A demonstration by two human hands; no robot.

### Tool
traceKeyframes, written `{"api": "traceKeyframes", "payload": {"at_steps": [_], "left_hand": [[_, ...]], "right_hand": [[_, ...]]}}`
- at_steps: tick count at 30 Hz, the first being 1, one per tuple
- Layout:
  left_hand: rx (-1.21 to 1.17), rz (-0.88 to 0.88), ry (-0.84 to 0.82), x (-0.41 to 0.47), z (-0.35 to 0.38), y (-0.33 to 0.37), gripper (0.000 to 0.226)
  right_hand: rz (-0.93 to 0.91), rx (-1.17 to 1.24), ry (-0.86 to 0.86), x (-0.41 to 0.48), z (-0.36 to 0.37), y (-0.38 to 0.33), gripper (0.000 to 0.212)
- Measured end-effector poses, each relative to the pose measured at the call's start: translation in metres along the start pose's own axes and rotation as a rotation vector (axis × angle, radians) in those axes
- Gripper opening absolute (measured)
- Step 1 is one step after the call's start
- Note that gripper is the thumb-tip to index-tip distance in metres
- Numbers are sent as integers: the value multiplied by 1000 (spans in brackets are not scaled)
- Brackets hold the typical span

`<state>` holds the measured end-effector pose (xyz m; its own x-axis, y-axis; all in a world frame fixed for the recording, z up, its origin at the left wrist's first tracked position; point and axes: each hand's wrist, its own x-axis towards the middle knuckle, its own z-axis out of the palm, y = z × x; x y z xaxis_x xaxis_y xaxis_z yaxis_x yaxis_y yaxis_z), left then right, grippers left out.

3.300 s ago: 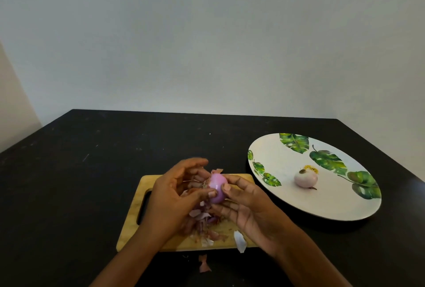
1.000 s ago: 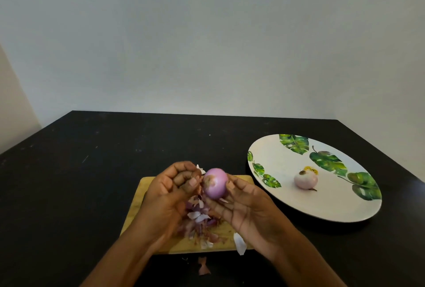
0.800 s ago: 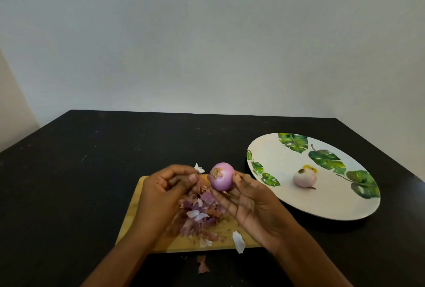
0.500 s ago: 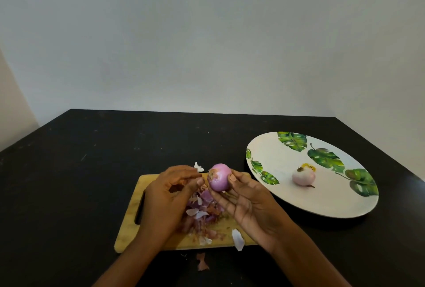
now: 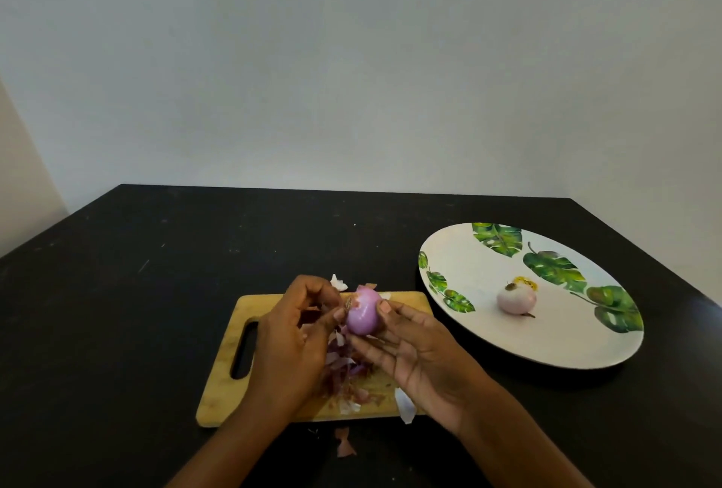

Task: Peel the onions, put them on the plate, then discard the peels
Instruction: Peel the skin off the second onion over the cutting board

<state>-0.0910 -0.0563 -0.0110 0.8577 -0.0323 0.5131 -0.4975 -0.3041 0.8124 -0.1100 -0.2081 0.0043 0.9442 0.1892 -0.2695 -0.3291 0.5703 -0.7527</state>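
Note:
My right hand [image 5: 422, 358] holds a shiny purple onion [image 5: 362, 312] on its fingertips, thumb against its right side, above the wooden cutting board [image 5: 222, 374]. My left hand [image 5: 291, 335] has curled fingers, and its thumb tip touches the onion's left side near the root end. A heap of purple and white peels [image 5: 347, 370] lies on the board under both hands. A pale peeled onion [image 5: 515, 298] sits on the white plate with green leaf prints [image 5: 488, 347] at the right.
The board and plate rest on a black table [image 5: 136, 292] that meets a grey wall behind. Loose peel scraps lie off the board: one in front [image 5: 344, 444], one white piece at the board's front edge [image 5: 404, 405], one behind it [image 5: 338, 282].
The onion has been turned and lifted a little in my right hand. My left hand pulled away from it and came back to its left side. More peel lies on the board.

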Motion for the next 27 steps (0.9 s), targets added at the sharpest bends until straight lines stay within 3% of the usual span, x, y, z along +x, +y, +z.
{"api": "traceKeyframes", "payload": {"at_steps": [5,8,12,18,27], "left_hand": [[-219,-205,-49,6,-5,1,24],[-377,-293,-60,6,-1,1,13],[-328,-322,-8,6,-1,-4,5],[-86,-162,141,8,-4,-3,10],[50,89,50,1,2,-10,27]], "right_hand": [[30,-3,-51,-1,0,1,38],[32,30,-54,0,-1,1,34],[20,34,-43,2,-3,0,32],[-5,82,-17,3,-4,-2,46],[-50,51,-4,5,-4,3,55]]}}
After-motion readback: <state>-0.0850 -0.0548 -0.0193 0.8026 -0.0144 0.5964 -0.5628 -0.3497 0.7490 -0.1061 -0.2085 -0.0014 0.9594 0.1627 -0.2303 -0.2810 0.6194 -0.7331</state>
